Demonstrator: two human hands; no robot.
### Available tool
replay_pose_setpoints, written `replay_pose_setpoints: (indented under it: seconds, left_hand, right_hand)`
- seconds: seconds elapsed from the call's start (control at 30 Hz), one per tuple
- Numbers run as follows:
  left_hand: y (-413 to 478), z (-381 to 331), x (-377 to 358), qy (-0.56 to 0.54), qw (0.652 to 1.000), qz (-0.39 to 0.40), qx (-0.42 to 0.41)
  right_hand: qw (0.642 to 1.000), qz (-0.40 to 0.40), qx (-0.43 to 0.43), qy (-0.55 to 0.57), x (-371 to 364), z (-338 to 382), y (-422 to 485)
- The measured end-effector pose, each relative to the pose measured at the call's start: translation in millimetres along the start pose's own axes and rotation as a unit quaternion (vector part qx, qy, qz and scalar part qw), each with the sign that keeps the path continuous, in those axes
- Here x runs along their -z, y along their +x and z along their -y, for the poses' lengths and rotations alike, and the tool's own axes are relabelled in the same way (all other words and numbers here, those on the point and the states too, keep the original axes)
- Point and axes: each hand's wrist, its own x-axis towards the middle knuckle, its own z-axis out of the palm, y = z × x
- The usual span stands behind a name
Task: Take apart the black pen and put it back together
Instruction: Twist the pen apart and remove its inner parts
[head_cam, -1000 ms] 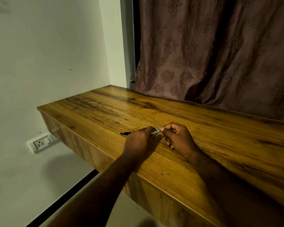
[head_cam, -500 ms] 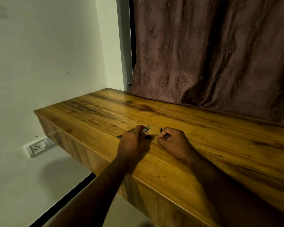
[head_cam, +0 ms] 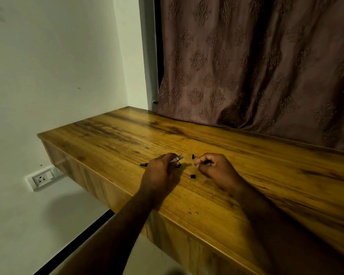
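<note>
My left hand (head_cam: 160, 172) grips the black pen (head_cam: 144, 164) low over the wooden desk (head_cam: 266, 175). The pen's dark tip pokes out to the left of the hand, and a silvery end (head_cam: 178, 158) sticks out to the right. Two small black pen pieces lie loose on the desk between my hands: one (head_cam: 193, 156) stands just left of my right fingertips, the other (head_cam: 193, 176) lies nearer to me. My right hand (head_cam: 216, 168) rests on the desk with its fingers curled, and I see nothing in it.
A brown patterned curtain (head_cam: 256, 66) hangs behind the desk's far edge. A white wall with a power socket (head_cam: 42, 178) is on the left. The desk's front edge runs diagonally below my forearms.
My hands have pulled apart. A second ago both held the pen together; now the right hand has let go, and two small black pieces lie on the desk.
</note>
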Motion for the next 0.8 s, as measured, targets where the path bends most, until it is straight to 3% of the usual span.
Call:
replay_pose_setpoints:
  seconds: [0.07, 0.13, 0.23, 0.53, 0.8]
  left_hand:
    - [0.2, 0.6, -1.9, 0.006, 1.000, 0.010, -0.023]
    - [1.4, 1.4, -3.4, 0.029, 0.998, 0.023, -0.046]
    - [3.2, 1.4, -4.8, 0.058, 0.995, 0.047, -0.073]
    - [7.1, 3.0, -8.1, 0.141, 0.979, 0.088, -0.115]
    - [17.6, -18.6, -14.6, 0.185, 0.973, 0.050, -0.131]
  right_hand:
    - [0.990, -0.031, -0.048, 0.131, 4.2, 1.5, 2.6]
    - [0.971, -0.011, -0.079, 0.223, 4.7, 2.2, 3.2]
    - [0.966, 0.024, -0.097, 0.237, -2.6, 2.1, 2.0]
    - [0.951, 0.016, -0.119, 0.286, -6.3, 1.7, 4.2]
    - [0.930, 0.023, -0.154, 0.333, 0.6, 2.8, 6.5]
